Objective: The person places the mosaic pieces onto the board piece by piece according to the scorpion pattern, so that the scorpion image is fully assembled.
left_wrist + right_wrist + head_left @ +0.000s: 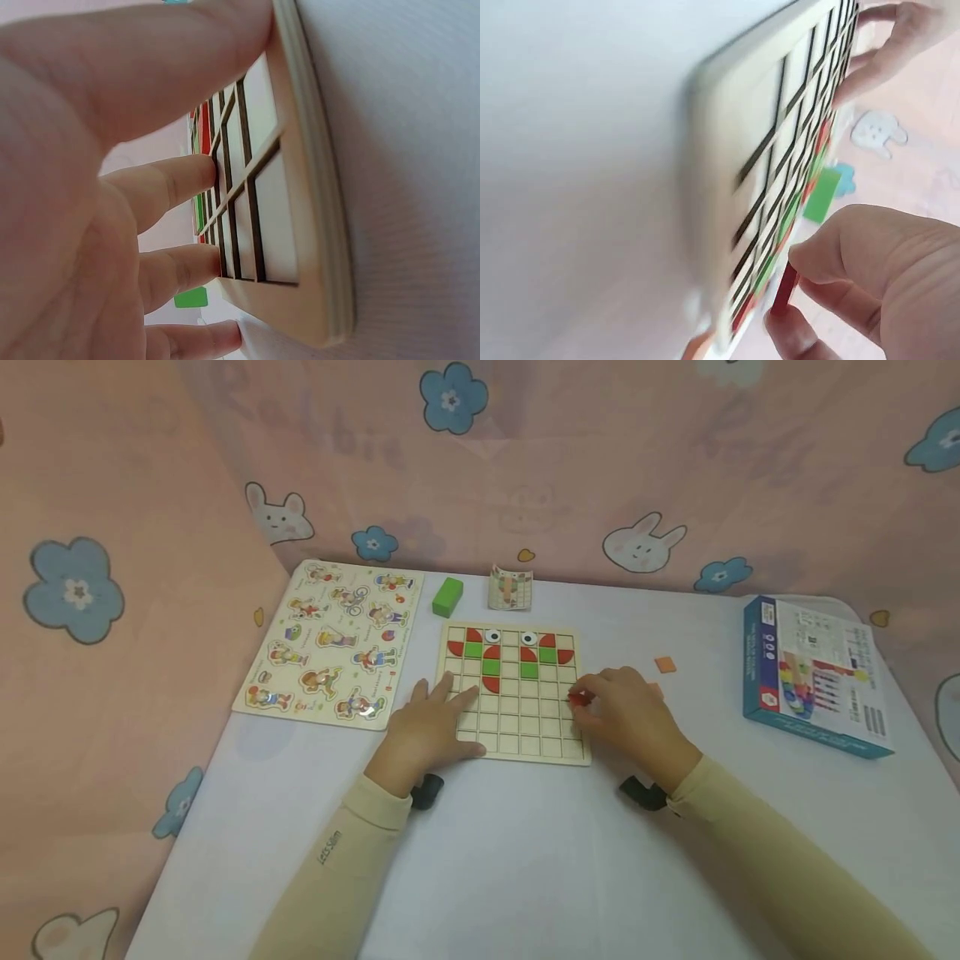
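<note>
A wooden grid board (510, 745) lies mid-table, its upper cells holding red quarter-round tiles (491, 684), green square tiles (528, 670) and two round eye tiles (528, 638). My left hand (426, 727) rests on the board's left side, fingers spread and thumb on the near edge. In the left wrist view, fingertips (199, 171) touch the grid. At the board's right edge, my right hand (630, 706) pinches a red tile (784, 289) between thumb and finger, seen on its thin side in the right wrist view.
A picture puzzle board (322, 647) lies left, a green block (447, 597) and a small pattern card (510, 589) behind the grid board. Orange tiles (665, 665) lie by the right hand. A boxed toy (817, 677) stands far right. A patterned cloth (540, 468) hangs behind.
</note>
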`<state>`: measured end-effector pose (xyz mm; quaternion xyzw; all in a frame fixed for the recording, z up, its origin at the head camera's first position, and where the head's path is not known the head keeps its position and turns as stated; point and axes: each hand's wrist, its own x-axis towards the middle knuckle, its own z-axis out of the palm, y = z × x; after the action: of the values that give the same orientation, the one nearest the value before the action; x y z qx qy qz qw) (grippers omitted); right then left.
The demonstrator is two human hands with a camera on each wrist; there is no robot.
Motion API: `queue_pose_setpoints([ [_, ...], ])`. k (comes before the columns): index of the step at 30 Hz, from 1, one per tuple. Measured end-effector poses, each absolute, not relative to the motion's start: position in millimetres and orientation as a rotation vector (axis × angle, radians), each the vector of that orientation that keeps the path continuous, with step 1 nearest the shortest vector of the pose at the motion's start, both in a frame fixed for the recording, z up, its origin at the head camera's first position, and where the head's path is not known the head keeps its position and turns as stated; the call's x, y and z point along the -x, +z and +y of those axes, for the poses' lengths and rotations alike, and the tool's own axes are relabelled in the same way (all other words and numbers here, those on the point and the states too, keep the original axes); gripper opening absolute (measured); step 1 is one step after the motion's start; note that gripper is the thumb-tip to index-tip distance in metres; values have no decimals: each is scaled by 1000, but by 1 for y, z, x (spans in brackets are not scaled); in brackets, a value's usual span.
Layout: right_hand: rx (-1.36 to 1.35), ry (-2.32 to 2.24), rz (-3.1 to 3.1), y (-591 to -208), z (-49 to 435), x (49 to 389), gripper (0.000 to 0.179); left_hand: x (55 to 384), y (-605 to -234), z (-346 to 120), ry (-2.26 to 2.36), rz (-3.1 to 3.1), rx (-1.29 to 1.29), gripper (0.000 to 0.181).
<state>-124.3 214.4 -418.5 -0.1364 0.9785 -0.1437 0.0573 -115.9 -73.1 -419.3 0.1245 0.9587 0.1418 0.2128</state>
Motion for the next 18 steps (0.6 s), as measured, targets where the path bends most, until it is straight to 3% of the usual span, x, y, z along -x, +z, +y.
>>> queue_pose_setpoints([
  [18, 355, -473, 2902, -426, 155, 156, 31, 118, -424, -74, 378, 2670, -349, 92],
])
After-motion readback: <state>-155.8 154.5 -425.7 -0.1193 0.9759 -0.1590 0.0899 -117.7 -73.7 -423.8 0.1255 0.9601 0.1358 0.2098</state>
